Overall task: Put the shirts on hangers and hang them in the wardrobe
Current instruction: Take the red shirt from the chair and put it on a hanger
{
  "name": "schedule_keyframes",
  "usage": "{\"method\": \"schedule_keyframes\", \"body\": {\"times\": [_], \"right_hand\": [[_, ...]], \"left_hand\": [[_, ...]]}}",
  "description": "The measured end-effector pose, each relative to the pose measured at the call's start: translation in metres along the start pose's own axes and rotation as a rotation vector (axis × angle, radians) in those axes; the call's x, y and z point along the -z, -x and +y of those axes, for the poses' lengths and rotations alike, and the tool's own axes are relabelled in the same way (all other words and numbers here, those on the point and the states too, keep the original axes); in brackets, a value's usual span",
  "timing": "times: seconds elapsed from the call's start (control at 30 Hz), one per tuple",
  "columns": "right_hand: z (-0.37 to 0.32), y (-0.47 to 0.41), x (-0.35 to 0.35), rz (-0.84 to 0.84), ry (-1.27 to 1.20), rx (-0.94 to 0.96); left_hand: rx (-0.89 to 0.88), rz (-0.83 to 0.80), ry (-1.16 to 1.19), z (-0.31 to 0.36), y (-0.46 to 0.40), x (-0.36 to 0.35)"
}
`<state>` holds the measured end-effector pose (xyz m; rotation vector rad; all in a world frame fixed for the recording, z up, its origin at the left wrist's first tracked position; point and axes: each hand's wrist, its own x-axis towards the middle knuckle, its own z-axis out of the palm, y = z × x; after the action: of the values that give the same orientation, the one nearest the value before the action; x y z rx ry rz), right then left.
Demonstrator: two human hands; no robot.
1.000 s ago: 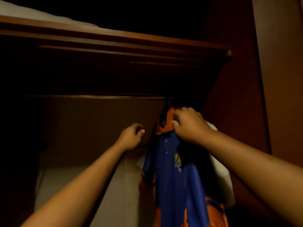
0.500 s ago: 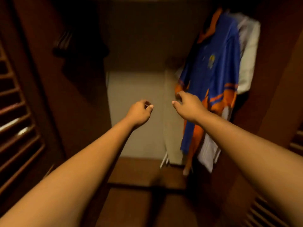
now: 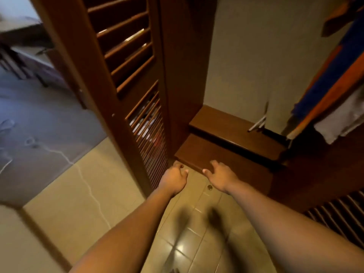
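Observation:
A blue and orange shirt (image 3: 334, 67) hangs at the far right inside the wooden wardrobe (image 3: 232, 125), with a white garment (image 3: 342, 119) behind and below it. Their hangers and the rail are out of frame. My left hand (image 3: 174, 178) and my right hand (image 3: 219, 175) are both held out low, in front of the wardrobe's bottom step. Each has loosely curled fingers and holds nothing. Neither hand touches the clothes.
The louvred wardrobe door (image 3: 130, 79) stands open on the left, close to my left hand. Another louvred panel (image 3: 338, 215) shows at the lower right. Tiled floor (image 3: 94, 194) lies below, with dark furniture (image 3: 25, 62) at the far left.
My right hand let go of the blue shirt's collar. Both hands dropped away from the rail, and my view swung down and left to the wardrobe's base and the floor.

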<state>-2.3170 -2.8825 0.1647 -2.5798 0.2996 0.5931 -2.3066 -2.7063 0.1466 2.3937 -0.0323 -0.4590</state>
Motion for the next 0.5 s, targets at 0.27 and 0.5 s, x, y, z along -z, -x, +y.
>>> {"method": "schedule_keyframes", "body": {"times": [0.27, 0.5], "right_hand": [[-0.075, 0.019, -0.079, -0.193, 0.072, 0.228], [-0.178, 0.003, -0.14, -0.32, 0.118, 0.407]], "left_hand": [[0.22, 0.166, 0.091, -0.086, 0.058, 0.025], [0.416, 0.308, 0.131, -0.183, 0.071, 0.074]]}}
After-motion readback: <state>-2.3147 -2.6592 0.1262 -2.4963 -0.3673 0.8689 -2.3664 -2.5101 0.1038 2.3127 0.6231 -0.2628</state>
